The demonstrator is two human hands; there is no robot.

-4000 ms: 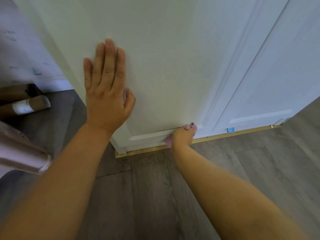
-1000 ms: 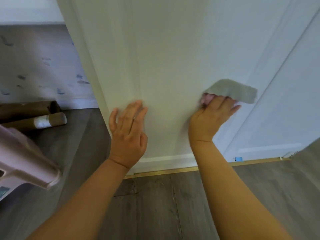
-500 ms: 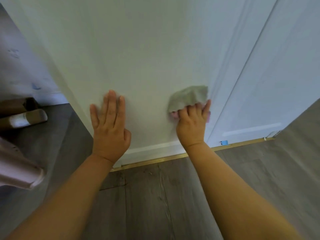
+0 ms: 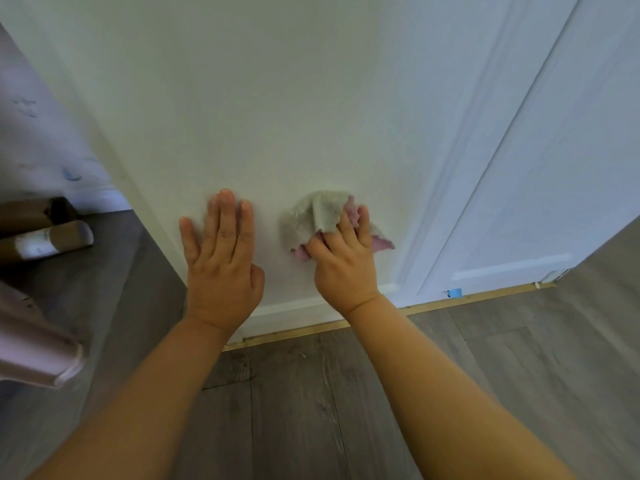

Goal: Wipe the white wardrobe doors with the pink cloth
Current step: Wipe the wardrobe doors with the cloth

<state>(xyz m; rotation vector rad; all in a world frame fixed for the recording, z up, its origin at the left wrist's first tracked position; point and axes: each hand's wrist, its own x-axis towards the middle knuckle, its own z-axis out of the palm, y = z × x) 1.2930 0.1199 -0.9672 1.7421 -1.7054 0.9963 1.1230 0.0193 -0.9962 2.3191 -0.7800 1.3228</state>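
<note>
1. The white wardrobe door (image 4: pixel 277 109) fills the upper and middle part of the frame; its bottom edge runs from lower left of centre up toward the right, above a thin wooden strip (image 4: pixel 450 303) along the floor.
2. A second white door (image 4: pixel 554 188) stands to the right, at the right edge of the frame, with a raised moulding between the two panels.
3. The left hand (image 4: pixel 221 268) lies flat on the first door, just left of centre. Its fingers are straight, close together and pointing up the panel, the thumb out to the right. It holds nothing.
4. The right hand (image 4: pixel 343 265) is just to the right of the left, apart from it, and presses the pink cloth (image 4: pixel 318 216) against the same door. Its fingers are bent over the bunched fabric, gripping it against the panel.
5. The cloth is crumpled, pale grey-white on the side showing and pink underneath. Its long axis runs roughly across the frame, from upper left of the fingers down to a pink corner poking out at the right of the hand. Most of it sits above and left of the knuckles.
6. Grey wood-look floor (image 4: pixel 311 410) covers the bottom of the frame.
7. Two cardboard tubes (image 4: pixel 48 237) lie at the left edge, and a small blue tape piece (image 4: pixel 454 292) sits by the strip at lower right.
</note>
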